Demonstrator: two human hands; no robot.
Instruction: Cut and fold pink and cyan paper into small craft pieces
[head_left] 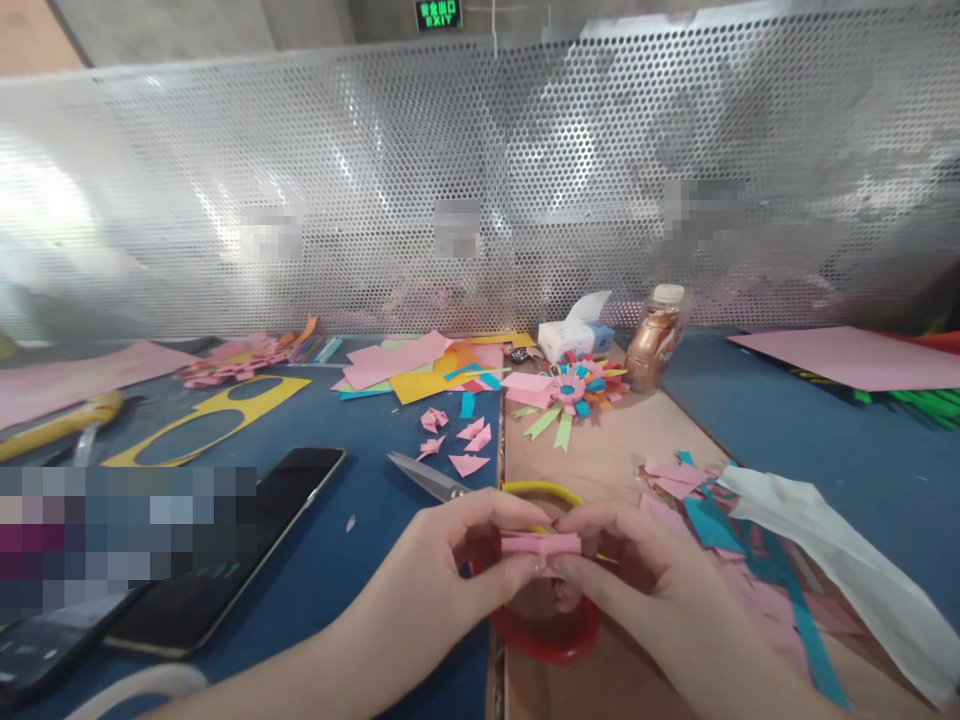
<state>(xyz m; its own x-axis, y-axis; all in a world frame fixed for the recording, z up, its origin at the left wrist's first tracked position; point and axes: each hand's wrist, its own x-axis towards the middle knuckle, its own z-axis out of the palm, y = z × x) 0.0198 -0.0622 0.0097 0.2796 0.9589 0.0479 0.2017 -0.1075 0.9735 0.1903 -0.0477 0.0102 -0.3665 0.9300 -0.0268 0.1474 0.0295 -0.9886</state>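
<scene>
A small folded piece of pink paper (541, 545) is pinched between the fingertips of both hands. My left hand (469, 550) grips its left part and my right hand (637, 560) its right part, thumbs meeting at the lower edge. Beneath the hands lie scissors (427, 477), blades pointing to the upper left; their red and yellow handles are partly hidden by my fingers. Just beyond are several small folded pink paper pieces (469, 464) on the blue table.
A phone (247, 545) lies on the left near a cut yellow sheet (281, 398). Paper scraps (716, 525) and a white tissue (832, 560) cover the right side. Farther back are coloured sheets (397, 362), a paper rosette (570, 390), a tissue pack (574, 338) and a bottle (656, 335).
</scene>
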